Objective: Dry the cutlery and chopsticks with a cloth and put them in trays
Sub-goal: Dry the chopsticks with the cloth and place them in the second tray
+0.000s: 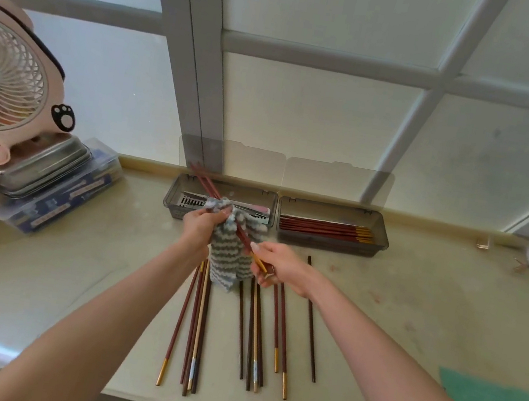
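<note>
Loose chopsticks (pixel 252 337) wait on the desk (pixel 71 273) beneath both hands. Left hand (pixel 200 225) clutches the striped cloth (pixel 229 260) around a red pair (pixel 204 179); right hand (pixel 280 267) pinches their gold ends. Best to draw them steadily through the cloth, then lay them in the tray (pixel 329 243) beyond the right hand.

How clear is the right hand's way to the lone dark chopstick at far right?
Probably yes: the lone chopstick lies apart on the counter, under the right wrist, nothing on it. But the right hand pinches the held chopsticks, so it must release first.
</note>
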